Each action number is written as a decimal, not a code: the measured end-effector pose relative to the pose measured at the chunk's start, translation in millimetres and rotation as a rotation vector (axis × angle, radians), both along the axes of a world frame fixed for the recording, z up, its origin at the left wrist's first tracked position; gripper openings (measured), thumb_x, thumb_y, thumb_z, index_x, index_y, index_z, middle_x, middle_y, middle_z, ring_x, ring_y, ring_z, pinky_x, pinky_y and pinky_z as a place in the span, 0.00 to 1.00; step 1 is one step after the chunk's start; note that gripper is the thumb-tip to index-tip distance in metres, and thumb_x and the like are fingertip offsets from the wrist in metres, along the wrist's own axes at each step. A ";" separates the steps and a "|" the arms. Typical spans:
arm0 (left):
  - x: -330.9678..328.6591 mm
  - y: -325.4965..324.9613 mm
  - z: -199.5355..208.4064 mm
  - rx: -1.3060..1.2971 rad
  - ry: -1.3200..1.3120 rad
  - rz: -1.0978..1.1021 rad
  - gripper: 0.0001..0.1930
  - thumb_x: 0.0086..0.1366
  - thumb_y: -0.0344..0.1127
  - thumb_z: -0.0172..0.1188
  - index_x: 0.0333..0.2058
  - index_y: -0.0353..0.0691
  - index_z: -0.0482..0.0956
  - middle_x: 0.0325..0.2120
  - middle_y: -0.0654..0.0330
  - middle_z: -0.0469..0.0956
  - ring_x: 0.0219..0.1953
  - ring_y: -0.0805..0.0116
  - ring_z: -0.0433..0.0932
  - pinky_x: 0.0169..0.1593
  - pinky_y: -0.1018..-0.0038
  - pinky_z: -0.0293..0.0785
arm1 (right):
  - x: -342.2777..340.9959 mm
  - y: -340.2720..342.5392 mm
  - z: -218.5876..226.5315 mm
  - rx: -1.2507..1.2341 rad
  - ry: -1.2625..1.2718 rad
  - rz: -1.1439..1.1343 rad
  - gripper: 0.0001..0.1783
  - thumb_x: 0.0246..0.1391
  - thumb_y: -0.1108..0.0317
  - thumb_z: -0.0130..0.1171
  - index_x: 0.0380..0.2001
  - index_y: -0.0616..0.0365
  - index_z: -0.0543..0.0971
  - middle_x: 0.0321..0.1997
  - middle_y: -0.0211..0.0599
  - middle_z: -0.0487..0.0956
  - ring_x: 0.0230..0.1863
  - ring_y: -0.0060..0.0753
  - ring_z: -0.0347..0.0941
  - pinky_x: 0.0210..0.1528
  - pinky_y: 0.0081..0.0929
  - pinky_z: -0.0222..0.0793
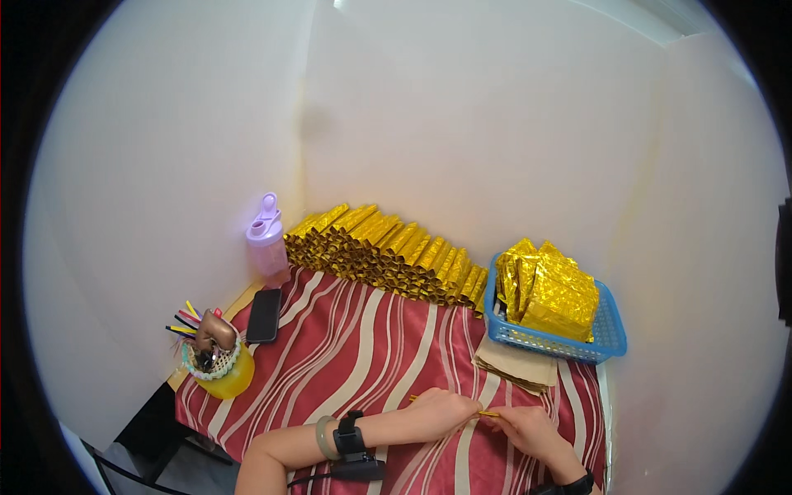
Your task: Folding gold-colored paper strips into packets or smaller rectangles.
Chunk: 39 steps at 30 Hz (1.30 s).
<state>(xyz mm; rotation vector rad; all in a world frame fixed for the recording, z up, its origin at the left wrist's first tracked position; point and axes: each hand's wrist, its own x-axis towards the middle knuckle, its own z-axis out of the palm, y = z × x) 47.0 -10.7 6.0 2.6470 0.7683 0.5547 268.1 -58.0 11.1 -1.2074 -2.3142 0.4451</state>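
Nearest are the person's two forearms, the left one (285, 450) wearing a pale bracelet (323, 437) and a black band (349, 436). The left hand (445, 411) is closed over a thin gold strip (490, 414), while the right hand (528, 429) pinches its right end between the fingertips. This strip is shiny, narrow and stick-like, held just above the striped red cloth (346, 330); its other end shows beside the left wrist. The blue basket (612, 330), with perforated walls, contains crinkled gold packets (561, 293), piled above its rim. In the yellow pot (227, 382) stand a curved brown object (216, 328) and several thin coloured sticks (183, 331).
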 end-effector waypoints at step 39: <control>-44.5 10.5 -13.7 -1.292 -0.438 -0.058 0.18 0.73 0.31 0.46 0.58 0.30 0.69 0.28 0.57 0.81 0.31 0.73 0.81 0.36 0.82 0.77 | 45.0 14.6 19.8 -0.846 0.627 0.048 0.21 0.64 0.71 0.51 0.59 0.65 0.70 0.20 0.35 0.78 0.19 0.21 0.75 0.22 0.19 0.73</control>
